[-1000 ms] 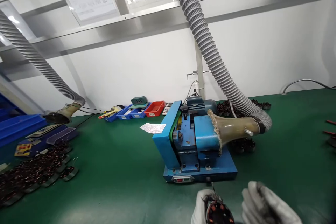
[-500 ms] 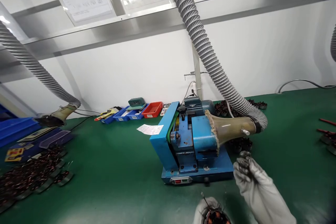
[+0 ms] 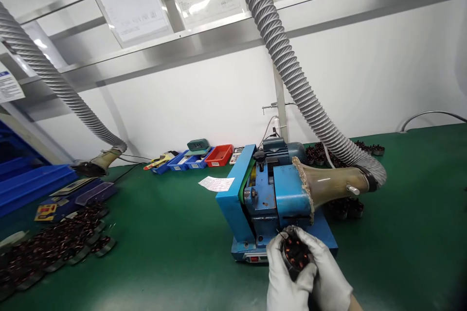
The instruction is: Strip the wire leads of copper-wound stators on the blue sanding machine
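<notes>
Both gloved hands hold one wound motor coil (image 3: pixel 295 254) right in front of the blue machine (image 3: pixel 272 199), close to its front face. The left hand (image 3: pixel 286 277) wraps the coil from below and the left side; the right hand (image 3: pixel 326 274) closes around it from the right, so both are clamped on the same part. The step in hand looks like presenting the coil to the machine's working slot. The next move calls for steady alignment, keeping the thin wire ends clear. A suction hose (image 3: pixel 321 126) feeds a funnel (image 3: pixel 330 184) on the machine's right; more coils (image 3: pixel 54 245) lie far to its left.
</notes>
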Available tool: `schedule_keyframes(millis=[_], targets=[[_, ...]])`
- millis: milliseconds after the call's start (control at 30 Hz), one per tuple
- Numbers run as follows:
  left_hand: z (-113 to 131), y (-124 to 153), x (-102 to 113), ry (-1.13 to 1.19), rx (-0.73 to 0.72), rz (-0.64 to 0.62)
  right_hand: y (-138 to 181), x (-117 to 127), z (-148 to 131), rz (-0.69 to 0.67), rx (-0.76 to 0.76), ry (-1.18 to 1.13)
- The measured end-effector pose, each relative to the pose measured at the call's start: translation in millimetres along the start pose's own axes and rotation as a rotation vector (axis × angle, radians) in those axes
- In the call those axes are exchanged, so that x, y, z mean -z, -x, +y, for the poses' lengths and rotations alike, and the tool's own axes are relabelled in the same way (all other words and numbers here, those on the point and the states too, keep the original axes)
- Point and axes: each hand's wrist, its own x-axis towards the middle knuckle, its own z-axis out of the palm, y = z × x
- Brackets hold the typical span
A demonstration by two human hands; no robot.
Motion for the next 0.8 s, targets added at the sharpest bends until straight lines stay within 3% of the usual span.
schedule_keyframes(millis=[200, 300, 600, 800], targets=[[4.2, -13.9, -4.8, -0.055, -0.141, -0.048, -14.2, -2.4, 1.1, 0.058, 0.016, -0.04], [5.5, -14.6, -5.0, -0.033, -0.134, -0.088, -11.7, -5.4, -0.3, 0.085, 0.011, -0.057], [9.8, -15.0, 1.5, 0.122, -0.012, -0.2, -4.2, -9.5, 3.3, 0.136, 0.066, 0.035], [-29.6, 20.1, 17.5, 0.276, 0.228, -0.043, 28.2, 21.6, 18.3, 0.099, 0.191, 0.398]])
